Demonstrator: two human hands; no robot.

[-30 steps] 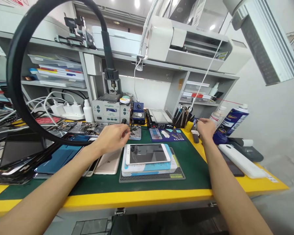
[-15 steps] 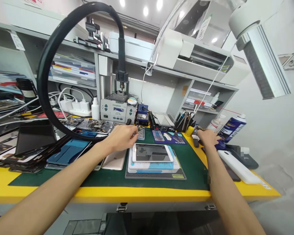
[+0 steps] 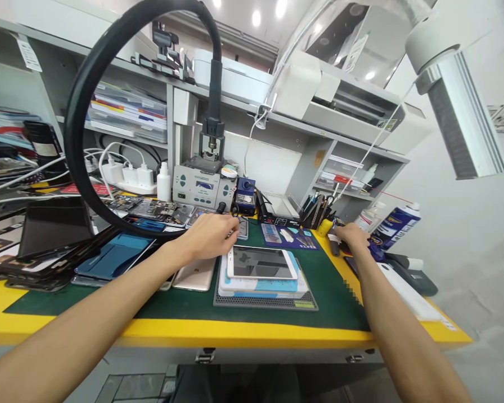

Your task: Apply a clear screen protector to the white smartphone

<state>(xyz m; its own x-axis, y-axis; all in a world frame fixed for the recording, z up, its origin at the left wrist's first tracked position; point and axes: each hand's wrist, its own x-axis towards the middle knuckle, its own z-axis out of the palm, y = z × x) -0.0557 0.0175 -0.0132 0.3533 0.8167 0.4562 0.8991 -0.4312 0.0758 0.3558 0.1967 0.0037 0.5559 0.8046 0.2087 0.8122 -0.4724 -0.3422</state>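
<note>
My left hand (image 3: 212, 235) hovers with curled fingers beside a small clear parts tray (image 3: 242, 229). What its fingertips hold, if anything, is hidden. Just in front lies a white smartphone (image 3: 262, 264), screen up, on a white-and-blue box (image 3: 258, 286). That box sits on a grey perforated pad (image 3: 260, 302). At the bench's right side, the bent fingers of my right hand (image 3: 353, 236) are closed close to a dark grey object (image 3: 334, 246) and a yellow item (image 3: 325, 226). I cannot make out what is between them.
A gold phone (image 3: 194, 275) and a blue phone panel (image 3: 115, 254) lie left. Behind stand a rework station (image 3: 197, 187), a hot plate (image 3: 279, 210) and a tool holder (image 3: 313, 211). A spray can (image 3: 397, 226) stands right. A black flexible arm (image 3: 73, 112) arches overhead at left.
The camera view has shifted, moving the bench in the picture. My left hand stays curled near the parts tray. My right hand has lowered slightly near the dark grey object.
</note>
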